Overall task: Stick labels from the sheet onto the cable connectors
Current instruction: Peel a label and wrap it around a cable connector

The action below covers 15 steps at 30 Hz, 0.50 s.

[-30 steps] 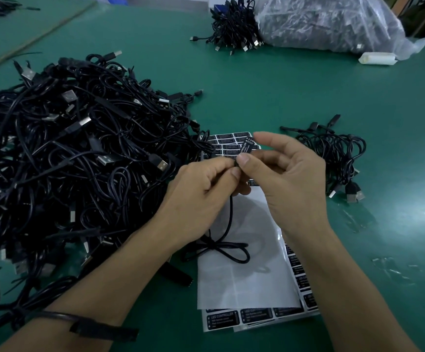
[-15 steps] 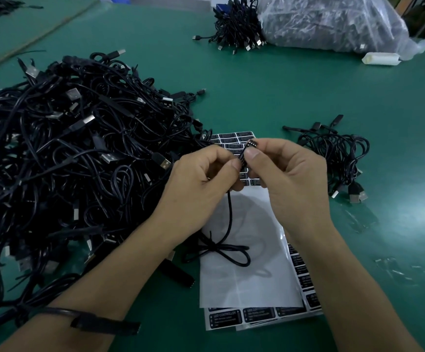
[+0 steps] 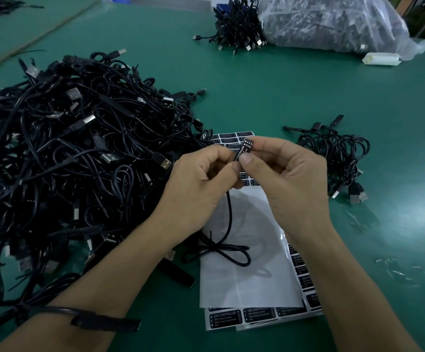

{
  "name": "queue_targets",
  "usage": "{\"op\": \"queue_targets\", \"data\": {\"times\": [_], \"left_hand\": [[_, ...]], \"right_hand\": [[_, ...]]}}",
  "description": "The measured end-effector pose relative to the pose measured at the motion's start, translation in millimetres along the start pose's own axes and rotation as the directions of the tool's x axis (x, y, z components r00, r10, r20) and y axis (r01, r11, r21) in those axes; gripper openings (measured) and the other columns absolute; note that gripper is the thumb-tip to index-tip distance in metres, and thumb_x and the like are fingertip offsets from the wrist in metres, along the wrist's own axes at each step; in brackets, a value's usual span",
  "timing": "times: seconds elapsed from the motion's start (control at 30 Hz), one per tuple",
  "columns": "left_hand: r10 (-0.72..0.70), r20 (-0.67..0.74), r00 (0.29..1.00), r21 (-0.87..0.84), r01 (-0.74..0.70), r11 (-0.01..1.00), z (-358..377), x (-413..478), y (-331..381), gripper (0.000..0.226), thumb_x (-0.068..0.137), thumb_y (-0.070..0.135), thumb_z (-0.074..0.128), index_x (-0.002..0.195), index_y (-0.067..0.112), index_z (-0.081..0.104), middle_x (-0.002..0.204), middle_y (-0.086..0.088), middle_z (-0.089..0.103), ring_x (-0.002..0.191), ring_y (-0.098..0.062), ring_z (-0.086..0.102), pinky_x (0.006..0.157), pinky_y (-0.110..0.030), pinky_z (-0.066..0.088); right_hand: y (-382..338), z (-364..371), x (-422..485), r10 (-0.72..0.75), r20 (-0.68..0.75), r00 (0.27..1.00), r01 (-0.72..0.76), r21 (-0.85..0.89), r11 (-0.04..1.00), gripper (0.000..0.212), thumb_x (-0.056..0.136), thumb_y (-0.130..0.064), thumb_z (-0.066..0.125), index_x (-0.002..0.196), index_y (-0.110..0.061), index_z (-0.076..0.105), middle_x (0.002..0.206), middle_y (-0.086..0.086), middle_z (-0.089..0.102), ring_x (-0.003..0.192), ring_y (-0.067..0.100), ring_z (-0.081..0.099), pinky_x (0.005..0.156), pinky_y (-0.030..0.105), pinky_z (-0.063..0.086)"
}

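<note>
Your left hand (image 3: 198,184) and right hand (image 3: 290,179) both pinch the connector (image 3: 244,149) above the label sheet (image 3: 247,283); its long axis tilts, pin end up and away. Its cable (image 3: 229,217) drops onto the sheet. A cable pile (image 3: 66,161) crowds the worktop's (image 3: 257,92) left, a small bundle (image 3: 338,153) its right.

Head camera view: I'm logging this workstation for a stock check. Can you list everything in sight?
table: one, green, under everything
large cable pile: one, black, left
small cable bunch: one, black, right of the hands
cable bundle: one, black, far centre
plastic bag: one, clear, far right
white object: one, white, beside the bag
label sheets: at least two, white with black labels, beneath the hands
cable: one, black, hanging onto the sheets
connector: one, black, white print, between both hands
wristband: one, black, left wrist
left hand: pinches the connector
right hand: pinches the connector
</note>
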<state>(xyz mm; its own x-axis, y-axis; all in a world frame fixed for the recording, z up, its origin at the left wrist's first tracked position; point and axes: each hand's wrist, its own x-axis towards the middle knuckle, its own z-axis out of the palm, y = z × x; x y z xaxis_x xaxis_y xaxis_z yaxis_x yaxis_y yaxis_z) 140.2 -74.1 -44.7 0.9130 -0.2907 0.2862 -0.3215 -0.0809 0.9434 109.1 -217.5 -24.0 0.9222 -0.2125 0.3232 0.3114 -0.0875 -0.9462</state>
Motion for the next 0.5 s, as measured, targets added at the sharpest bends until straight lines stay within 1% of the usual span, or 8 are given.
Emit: {"op": "queue_targets", "data": {"times": [0.07,0.13,0.2,0.27,0.3,0.33,0.43,0.5], "left_hand": [[0.004,0.010,1.000,-0.013,-0.004,1.000,0.0,0.0,0.3,0.023,0.086,0.042,0.059,0.086,0.022,0.070,0.073,0.006,0.071,0.070,-0.010,0.067,0.074,-0.043,0.057],[-0.001,0.003,1.000,-0.025,0.001,1.000,0.2,-0.4,0.1,0.023,0.084,0.042,0.060,0.085,0.021,0.070,0.072,0.005,0.071,0.070,-0.010,0.066,0.073,-0.043,0.056],[-0.003,-0.017,1.000,-0.038,0.002,0.999,0.6,-0.6,-0.5,0.022,0.083,0.042,0.064,0.084,0.021,0.070,0.072,-0.001,0.071,0.068,-0.018,0.064,0.071,-0.048,0.056],[0.013,-0.032,0.999,-0.051,-0.015,0.999,1.2,-0.7,-1.0,0.016,0.085,0.037,0.068,0.086,0.021,0.069,0.076,-0.010,0.070,0.070,-0.034,0.062,0.071,-0.054,0.054],[0.027,-0.036,0.999,-0.051,-0.029,0.998,1.1,-0.7,-1.1,0.012,0.087,0.033,0.068,0.087,0.021,0.069,0.079,-0.014,0.070,0.074,-0.040,0.062,0.071,-0.055,0.053],[0.044,-0.038,0.998,-0.043,-0.046,0.998,1.2,-0.7,-1.3,0.009,0.089,0.030,0.068,0.088,0.021,0.069,0.080,-0.016,0.069,0.076,-0.042,0.060,0.069,-0.056,0.053],[0.083,-0.037,0.996,-0.030,-0.084,0.996,1.1,-0.9,-1.9,0.006,0.092,0.024,0.066,0.090,0.020,0.069,0.081,-0.016,0.068,0.075,-0.042,0.059,0.067,-0.055,0.052],[0.089,-0.031,0.996,-0.031,-0.090,0.995,0.7,-1.0,-2.7,0.006,0.092,0.026,0.066,0.093,0.022,0.071,0.083,-0.014,0.069,0.077,-0.041,0.060,0.069,-0.054,0.052]], "right_hand": [[-0.3,0.8,-0.6,-0.009,0.004,1.000,0.009,0.029,1.000,0.027,0.085,0.007,0.071,0.094,-0.018,0.074,0.079,-0.003,0.077,0.071,0.008,0.072,0.067,0.017,0.057],[-0.1,1.2,-0.8,-0.017,0.010,1.000,0.017,0.038,0.999,0.029,0.085,0.008,0.070,0.093,-0.020,0.073,0.079,-0.003,0.076,0.072,0.008,0.072,0.067,0.017,0.056],[0.4,0.8,-0.4,-0.023,0.016,1.000,0.023,0.033,0.999,0.029,0.085,0.006,0.072,0.094,-0.022,0.074,0.082,-0.002,0.077,0.076,0.012,0.073,0.072,0.021,0.057],[1.0,0.2,-0.3,-0.032,0.025,0.999,0.031,0.039,0.999,0.027,0.085,0.003,0.073,0.095,-0.022,0.074,0.084,-0.001,0.077,0.079,0.014,0.073,0.074,0.023,0.057],[1.1,0.2,-0.4,-0.036,0.023,0.999,0.035,0.043,0.998,0.026,0.085,0.002,0.073,0.094,-0.022,0.074,0.084,-0.001,0.077,0.078,0.013,0.073,0.073,0.022,0.057],[1.3,0.1,-0.4,-0.038,0.017,0.999,0.037,0.049,0.998,0.024,0.084,0.000,0.074,0.093,-0.021,0.074,0.083,-0.002,0.077,0.077,0.012,0.073,0.073,0.022,0.057],[1.7,0.4,-0.3,-0.035,0.005,0.999,0.035,0.068,0.997,0.015,0.086,-0.005,0.074,0.092,-0.018,0.074,0.082,0.001,0.076,0.076,0.014,0.072,0.073,0.025,0.058],[1.6,0.5,0.3,-0.047,-0.008,0.999,0.048,0.069,0.996,0.015,0.088,-0.005,0.072,0.090,-0.019,0.073,0.080,-0.004,0.076,0.074,0.008,0.070,0.071,0.020,0.056]]}}
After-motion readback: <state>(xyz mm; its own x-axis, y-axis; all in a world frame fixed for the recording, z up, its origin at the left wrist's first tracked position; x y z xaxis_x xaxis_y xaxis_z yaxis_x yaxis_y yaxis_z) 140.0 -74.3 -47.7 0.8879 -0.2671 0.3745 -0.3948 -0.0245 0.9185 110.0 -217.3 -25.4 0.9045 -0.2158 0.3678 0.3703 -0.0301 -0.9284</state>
